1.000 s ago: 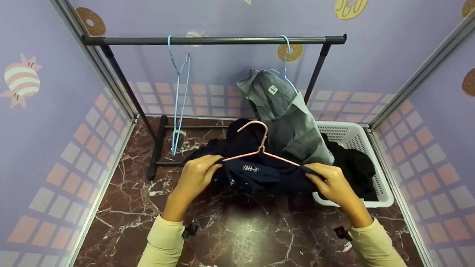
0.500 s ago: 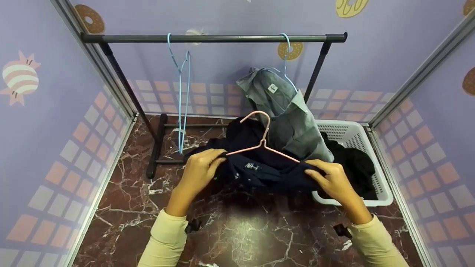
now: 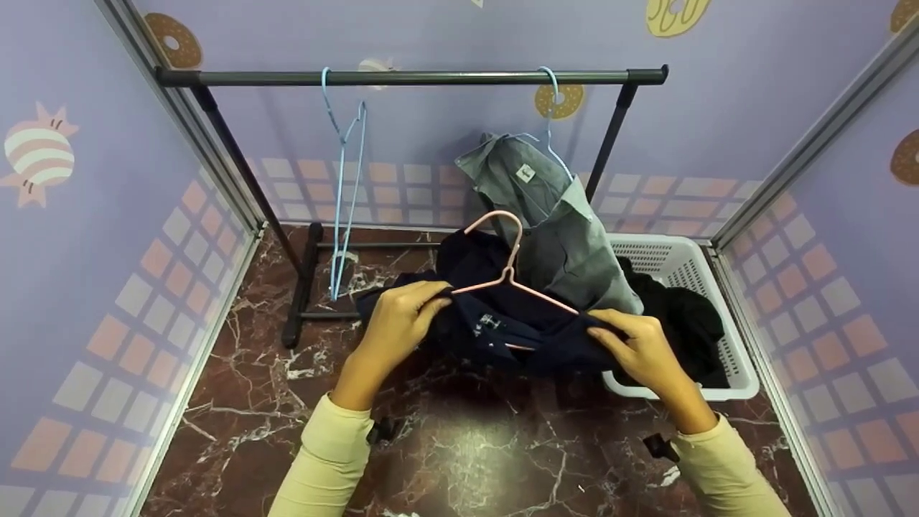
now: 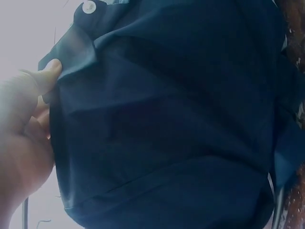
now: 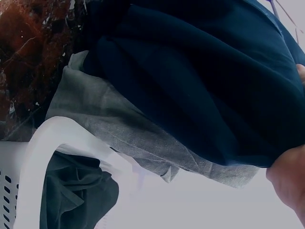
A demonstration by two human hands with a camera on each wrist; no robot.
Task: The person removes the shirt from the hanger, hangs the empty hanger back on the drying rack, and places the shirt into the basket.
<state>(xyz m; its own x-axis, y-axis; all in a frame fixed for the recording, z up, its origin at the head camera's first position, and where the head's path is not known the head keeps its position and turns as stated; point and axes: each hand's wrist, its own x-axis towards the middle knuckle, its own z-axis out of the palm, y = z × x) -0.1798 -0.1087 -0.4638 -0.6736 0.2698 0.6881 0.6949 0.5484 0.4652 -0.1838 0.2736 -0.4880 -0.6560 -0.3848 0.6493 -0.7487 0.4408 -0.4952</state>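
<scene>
A navy shirt point(image 3: 459, 323) hangs between the two hands, its collar opening with a label facing up. A pink hanger point(image 3: 510, 267) sits inside the collar, its hook standing above the cloth and its arms running into the shoulders. The left hand point(image 3: 395, 323) pinches the collar edge near one arm of the hanger; in the left wrist view its thumb presses the cloth near a white button point(image 4: 89, 6). On the other side, the right hand point(image 3: 642, 345) pinches the shirt by the hanger's other arm. Folds hide the hanger's ends.
A dark clothes rack point(image 3: 431, 78) stands behind, carrying a bare blue hanger point(image 3: 337, 208) and a grey shirt point(image 3: 567, 251) on another blue hanger. At right is a white basket point(image 3: 743, 359) with dark clothes point(image 3: 682, 323). The floor point(image 3: 459, 459) is reddish marble-patterned.
The left hand has shifted right and slightly up with the collar. The pink hanger's hook has risen and tilted. A bit of pink bar now shows in the collar opening. The right hand barely moves.
</scene>
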